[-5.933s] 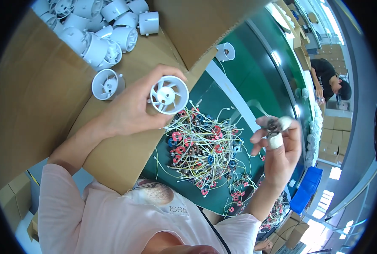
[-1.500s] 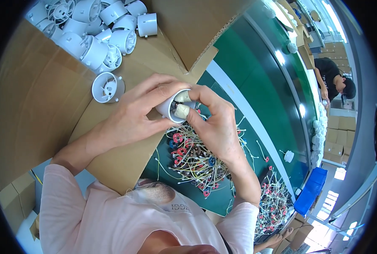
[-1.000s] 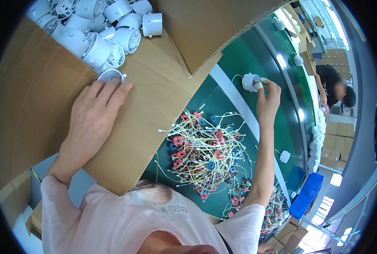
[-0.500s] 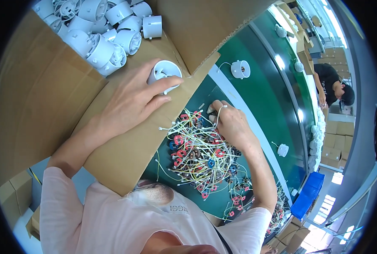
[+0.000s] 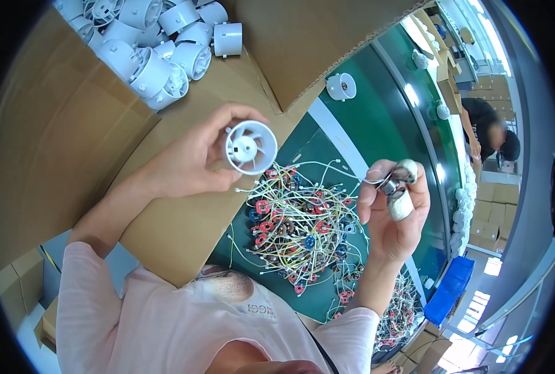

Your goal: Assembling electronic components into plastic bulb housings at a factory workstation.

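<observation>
In my left hand (image 5: 193, 153) is a white round fan housing (image 5: 251, 148), gripped by its outer wall, its open end showing a hub and vanes. Raised over the green belt, my right hand (image 5: 397, 234) pinches a small dark motor coil (image 5: 388, 185) with a pale wire trailing left from it. White covers wrap two of that hand's fingertips. Between my arms lies a tangled heap of wired motor coils (image 5: 302, 224), red, blue and brown, with white connectors. Beyond my left hand, an open cardboard box (image 5: 59, 143) holds several more white housings (image 5: 149, 75).
A cardboard flap (image 5: 184, 218) lies under my left forearm. One white housing (image 5: 341, 87) stands on the green conveyor belt (image 5: 390, 112). A second coil heap (image 5: 399, 315) and a blue bin (image 5: 450, 290) are at the right. Across the belt, a person (image 5: 486, 128) bends near white parts.
My right hand has risen from the heap and moved right with a motor coil. My left hand has turned the housing so its vanes show. The housing on the belt has shifted farther away.
</observation>
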`<state>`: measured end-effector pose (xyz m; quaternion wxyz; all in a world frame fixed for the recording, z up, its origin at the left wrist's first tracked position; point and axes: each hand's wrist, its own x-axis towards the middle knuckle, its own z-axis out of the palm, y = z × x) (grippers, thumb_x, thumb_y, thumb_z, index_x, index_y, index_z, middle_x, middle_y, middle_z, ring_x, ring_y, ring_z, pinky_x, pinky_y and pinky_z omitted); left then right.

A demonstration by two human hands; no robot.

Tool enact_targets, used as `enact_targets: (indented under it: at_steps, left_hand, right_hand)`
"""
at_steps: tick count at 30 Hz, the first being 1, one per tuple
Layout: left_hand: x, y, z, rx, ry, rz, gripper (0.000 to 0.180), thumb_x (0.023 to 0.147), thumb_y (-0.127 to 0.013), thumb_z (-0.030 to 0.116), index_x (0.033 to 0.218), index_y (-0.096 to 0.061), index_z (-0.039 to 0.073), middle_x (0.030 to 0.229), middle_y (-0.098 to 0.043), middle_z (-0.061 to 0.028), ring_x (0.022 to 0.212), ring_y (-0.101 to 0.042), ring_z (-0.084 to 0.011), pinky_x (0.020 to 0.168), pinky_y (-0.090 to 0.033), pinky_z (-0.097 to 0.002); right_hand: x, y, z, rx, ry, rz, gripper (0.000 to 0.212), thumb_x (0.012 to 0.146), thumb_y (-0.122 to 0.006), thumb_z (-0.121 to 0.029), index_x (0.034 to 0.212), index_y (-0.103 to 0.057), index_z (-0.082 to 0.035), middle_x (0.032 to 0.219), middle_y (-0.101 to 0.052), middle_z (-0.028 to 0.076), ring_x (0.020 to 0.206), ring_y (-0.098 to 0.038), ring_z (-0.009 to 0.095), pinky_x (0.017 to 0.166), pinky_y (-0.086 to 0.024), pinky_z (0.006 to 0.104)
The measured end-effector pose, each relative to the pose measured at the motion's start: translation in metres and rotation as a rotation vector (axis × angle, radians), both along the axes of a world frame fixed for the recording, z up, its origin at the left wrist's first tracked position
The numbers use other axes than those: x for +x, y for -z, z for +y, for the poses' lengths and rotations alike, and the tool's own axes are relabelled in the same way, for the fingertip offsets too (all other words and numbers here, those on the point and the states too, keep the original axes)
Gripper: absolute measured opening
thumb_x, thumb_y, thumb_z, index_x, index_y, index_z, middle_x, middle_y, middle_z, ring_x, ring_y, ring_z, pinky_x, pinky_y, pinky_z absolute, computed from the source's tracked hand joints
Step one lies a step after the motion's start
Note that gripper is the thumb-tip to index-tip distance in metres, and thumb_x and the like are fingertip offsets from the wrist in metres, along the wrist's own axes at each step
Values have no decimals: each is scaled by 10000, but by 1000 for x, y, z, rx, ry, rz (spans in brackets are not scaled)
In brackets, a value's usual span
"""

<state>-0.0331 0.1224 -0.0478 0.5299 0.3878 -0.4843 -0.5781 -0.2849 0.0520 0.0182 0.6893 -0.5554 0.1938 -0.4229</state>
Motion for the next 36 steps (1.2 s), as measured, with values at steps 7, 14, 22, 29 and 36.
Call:
enact_targets:
  at_steps: [7, 14, 22, 29, 36]
  left_hand:
    - [-2, -7, -1, 127, 300, 182, 668, 672, -678, 14, 1255, -352, 34, 1136, -484, -54, 1114, -470, -132, 948, -403, -298]
    - [-5, -8, -1, 204, 321, 153, 722, 629, -753, 117, 1237, -371, 43, 1150, -494, -47, 1083, -497, -133, 903, -423, -294]
    - [-5, -10, -3, 194, 384, 192, 653, 673, -692, 67, 1242, -373, 32, 1143, -495, -48, 1089, -485, -133, 925, -404, -302]
    - [3, -12, 3, 153, 386, 197, 628, 708, -668, 57, 1256, -363, 24, 1151, -495, -55, 1095, -476, -134, 934, -396, -307]
    - [9, -20, 6, 222, 387, 191, 674, 650, -709, 74, 1244, -392, 36, 1147, -510, -38, 1078, -499, -124, 911, -413, -285]
  right_hand:
    - [30, 12, -8, -11, -152, -239, 223, 824, -581, -137, 972, -471, -12, 973, -566, 275, 761, -627, 284, 584, -530, 328]
    - [28, 22, -16, -92, -267, -176, 255, 818, -608, -145, 994, -433, -83, 969, -529, 185, 762, -531, 257, 619, -454, 370]
    - [42, 26, -24, -53, -275, -281, 260, 849, -593, -215, 942, -451, -18, 966, -554, 276, 774, -630, 291, 682, -540, 390]
    - [54, 21, -19, -80, -287, -160, 236, 815, -612, -164, 958, -448, -73, 918, -545, 186, 721, -545, 250, 617, -451, 374]
    - [42, 14, -24, -104, -439, -55, 145, 819, -559, -111, 910, -471, -40, 904, -569, 188, 664, -556, 229, 617, -459, 341]
